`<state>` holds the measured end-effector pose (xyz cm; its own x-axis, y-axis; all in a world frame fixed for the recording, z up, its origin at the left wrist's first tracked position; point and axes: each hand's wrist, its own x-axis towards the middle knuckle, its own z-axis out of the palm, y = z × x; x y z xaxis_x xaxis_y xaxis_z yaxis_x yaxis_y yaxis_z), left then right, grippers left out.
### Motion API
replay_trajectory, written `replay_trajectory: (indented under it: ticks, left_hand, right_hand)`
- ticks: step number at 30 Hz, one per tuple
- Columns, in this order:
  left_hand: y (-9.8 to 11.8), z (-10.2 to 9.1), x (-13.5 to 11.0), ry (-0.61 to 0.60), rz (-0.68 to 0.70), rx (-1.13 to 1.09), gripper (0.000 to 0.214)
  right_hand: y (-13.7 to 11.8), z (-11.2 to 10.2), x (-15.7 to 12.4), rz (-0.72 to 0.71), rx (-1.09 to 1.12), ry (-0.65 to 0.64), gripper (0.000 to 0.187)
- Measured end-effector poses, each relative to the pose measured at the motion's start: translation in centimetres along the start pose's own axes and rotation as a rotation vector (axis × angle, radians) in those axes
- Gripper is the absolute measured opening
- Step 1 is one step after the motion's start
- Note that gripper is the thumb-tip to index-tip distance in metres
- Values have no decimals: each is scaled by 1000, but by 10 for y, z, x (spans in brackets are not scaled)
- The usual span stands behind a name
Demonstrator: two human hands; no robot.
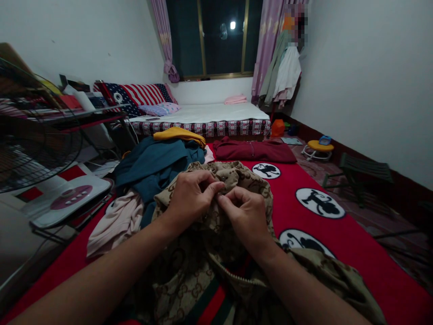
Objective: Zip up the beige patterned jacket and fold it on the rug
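A tan patterned zip jacket (182, 289) with a green and red stripe lies spread in front of me on a red blanket (287, 180). My left hand (192, 194) pinches the jacket's upper part, thumb and forefinger together. Close beside it, my right hand (245, 216) pinches the same area, the fingertips nearly meeting. Whatever small part sits between the fingertips is too small to make out. Below my right hand the zipper (237, 275) runs open in a curve. One sleeve (338, 275) stretches out to the right under my forearm.
To the left lie a teal garment (155, 162), a mustard garment (179, 134) and a pale pink one (118, 221). A folded maroon garment (253, 151) lies at the blanket's far end. An electric fan (67, 198) stands left; a yellow stool (320, 146) and dark folding stool (361, 174) stand right.
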<state>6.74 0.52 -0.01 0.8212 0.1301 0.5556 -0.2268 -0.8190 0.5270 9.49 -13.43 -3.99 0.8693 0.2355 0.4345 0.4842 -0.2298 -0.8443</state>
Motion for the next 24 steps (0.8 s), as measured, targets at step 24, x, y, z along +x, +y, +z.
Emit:
replay_trajectory:
  ticks: [24]
  left_hand:
    - [-21, -93, 105, 74, 63, 398, 16]
  right_hand:
    - [-32, 11, 44, 102, 282, -155, 27]
